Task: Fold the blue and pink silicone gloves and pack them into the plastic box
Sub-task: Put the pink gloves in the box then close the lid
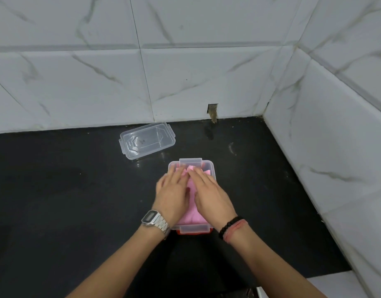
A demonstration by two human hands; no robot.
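Note:
A clear plastic box (211, 168) with clip tabs stands on the black counter, its long side pointing away from me. A pink silicone glove (192, 214) lies folded inside it and fills the top. My left hand (171, 195) and my right hand (211, 195) both lie flat on the pink glove, fingers stretched and slightly apart, palms down. No blue glove shows; whatever lies under the pink one is hidden. A red edge (195, 232) peeks out at the box's near end.
The box's clear lid (147, 140) lies upside down on the black counter (67, 190) behind and left of the box, near the wall. White marble-look tiled walls close the back and right. A small notch (212, 111) is cut in the back wall's base.

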